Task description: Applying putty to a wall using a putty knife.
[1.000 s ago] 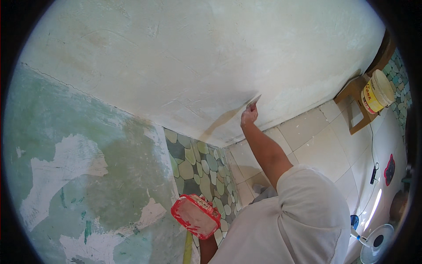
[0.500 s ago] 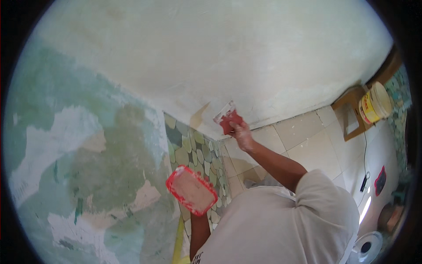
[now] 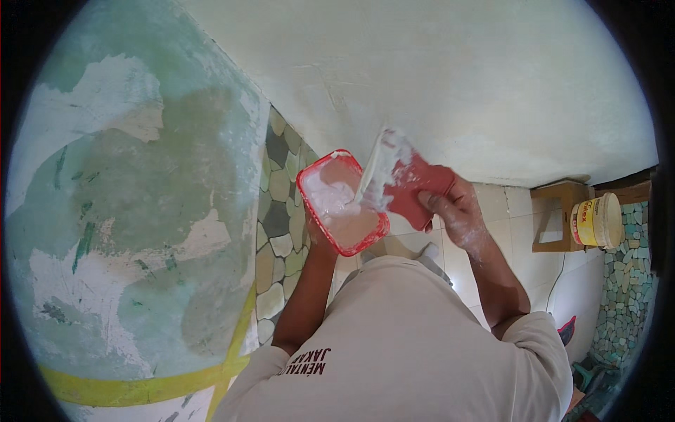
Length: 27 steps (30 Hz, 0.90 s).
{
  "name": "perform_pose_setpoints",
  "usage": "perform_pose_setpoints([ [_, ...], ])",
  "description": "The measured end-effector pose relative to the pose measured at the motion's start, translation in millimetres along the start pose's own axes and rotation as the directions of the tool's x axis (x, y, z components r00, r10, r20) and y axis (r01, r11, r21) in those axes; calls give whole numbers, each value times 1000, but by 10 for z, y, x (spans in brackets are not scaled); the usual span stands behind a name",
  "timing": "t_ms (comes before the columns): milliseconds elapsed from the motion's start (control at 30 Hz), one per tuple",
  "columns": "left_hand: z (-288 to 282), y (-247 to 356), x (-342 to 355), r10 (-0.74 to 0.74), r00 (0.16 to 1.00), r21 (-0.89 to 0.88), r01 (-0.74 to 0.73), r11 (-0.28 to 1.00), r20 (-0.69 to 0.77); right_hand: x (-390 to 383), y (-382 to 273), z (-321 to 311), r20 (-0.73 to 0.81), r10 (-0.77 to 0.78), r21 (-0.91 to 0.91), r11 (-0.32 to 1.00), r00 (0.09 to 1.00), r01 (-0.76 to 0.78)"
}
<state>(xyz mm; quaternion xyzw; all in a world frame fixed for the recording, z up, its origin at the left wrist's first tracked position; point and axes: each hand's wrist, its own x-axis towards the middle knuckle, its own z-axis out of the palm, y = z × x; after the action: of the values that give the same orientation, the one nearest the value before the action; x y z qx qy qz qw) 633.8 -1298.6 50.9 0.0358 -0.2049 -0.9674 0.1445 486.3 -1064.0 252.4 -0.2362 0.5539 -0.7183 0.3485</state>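
My left hand (image 3: pixel 320 235) holds up a red rectangular plastic tub (image 3: pixel 383 228), its fingers mostly hidden beneath and behind it. Whitish putty (image 3: pixel 329 195) covers the inside of the tub, with a scooped, uneven surface. My right hand (image 3: pixel 460 214) grips a wide red putty knife (image 3: pixel 422 184), thumb on top. A thick band of white putty coats the knife's blade edge, which is over or against the tub's right rim; I cannot tell whether they touch. White smears mark my right hand and wrist.
Ahead rises a pale wall (image 3: pixel 457 91); to the left is a patchy green wall (image 3: pixel 193 148) with a yellow stripe (image 3: pixel 140 385). Stone-patterned tiling (image 3: pixel 278 186) lies between them. At right, a yellow and white bucket (image 3: pixel 596 221) stands by a brown stool-like frame (image 3: pixel 555 243).
The putty knife has come away from the wall to the tub, and its blade now carries more putty. The tub is higher in view, beside the knife. The view itself has shifted.
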Motion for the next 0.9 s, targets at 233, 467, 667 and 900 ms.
perform_pose_setpoints([
  [233, 680, -663, 400, 67, 992, 30, -64, 998, -111, -131, -217, -160, 178, -112, -570, 798, 978, 195],
  [467, 937, -1122, 580, 169, 985, 182, -173, 968, 39, -339, -219, -465, 83, -99, -511, 850, 992, 128],
  [667, 1172, -1390, 686, 172, 985, 239, -169, 956, 9, -480, -208, -786, 52, -77, -351, 932, 996, 90],
  [900, 1555, -1679, 852, 71, 997, 172, -65, 983, -30, -688, -106, -1175, -75, 37, 37, 999, 996, -34],
])
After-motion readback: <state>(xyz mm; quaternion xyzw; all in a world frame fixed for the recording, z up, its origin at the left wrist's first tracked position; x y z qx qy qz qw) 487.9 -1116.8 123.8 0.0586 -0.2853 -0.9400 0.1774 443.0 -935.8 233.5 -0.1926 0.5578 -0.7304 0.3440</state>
